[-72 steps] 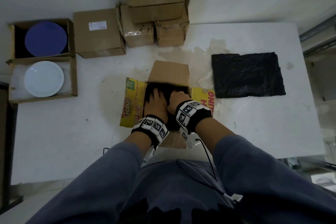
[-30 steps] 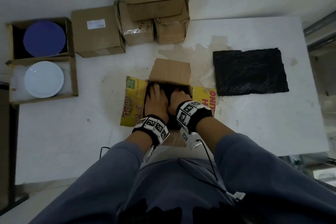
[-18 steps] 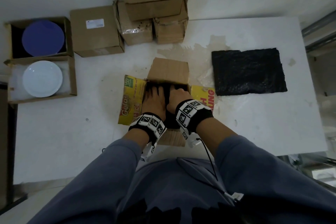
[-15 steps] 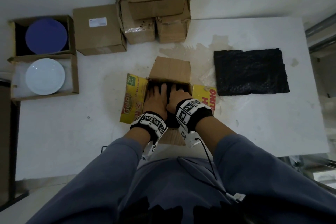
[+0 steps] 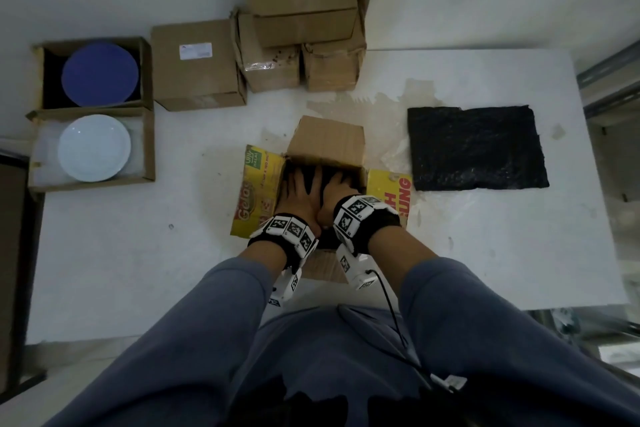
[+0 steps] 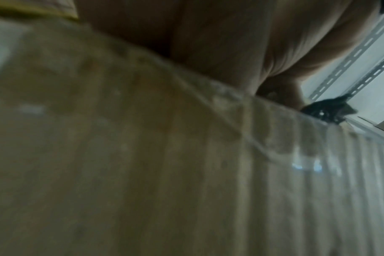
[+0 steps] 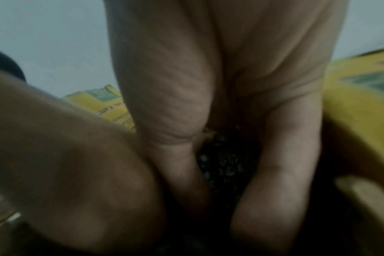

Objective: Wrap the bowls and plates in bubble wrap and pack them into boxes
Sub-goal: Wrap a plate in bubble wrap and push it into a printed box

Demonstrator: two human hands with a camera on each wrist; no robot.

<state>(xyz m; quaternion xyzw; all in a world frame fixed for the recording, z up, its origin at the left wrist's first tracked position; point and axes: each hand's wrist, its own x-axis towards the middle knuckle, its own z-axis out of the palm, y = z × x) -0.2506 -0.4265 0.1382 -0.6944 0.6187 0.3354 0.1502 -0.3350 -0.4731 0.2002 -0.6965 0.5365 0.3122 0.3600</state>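
Both hands lay side by side inside the open box (image 5: pixel 325 146) at frame centre: the left hand (image 5: pixel 300 191) spread flat, fingers straight, pressing the black bubble-wrapped bundle (image 7: pixel 226 162), and the right hand (image 5: pixel 337 189) flat on it too. A black bubble wrap sheet (image 5: pixel 476 147) lay right of the box on the counter (image 5: pixel 138 253). At left, open cartons held a blue plate (image 5: pixel 100 74) and a white plate (image 5: pixel 94 148).

I see a brown cardboard box (image 5: pixel 325 142) with yellow flaps (image 5: pixel 258 191) printed in red and green, black bubble wrap (image 5: pixel 476 147) at three o'clock of it, a blue plate (image 5: pixel 100 74) and a white plate (image 5: pixel 94 148) at ten o'clock, black-and-white checkered marker bands (image 5: pixel 289 229), and grey-blue sleeves (image 5: pixel 194 340).
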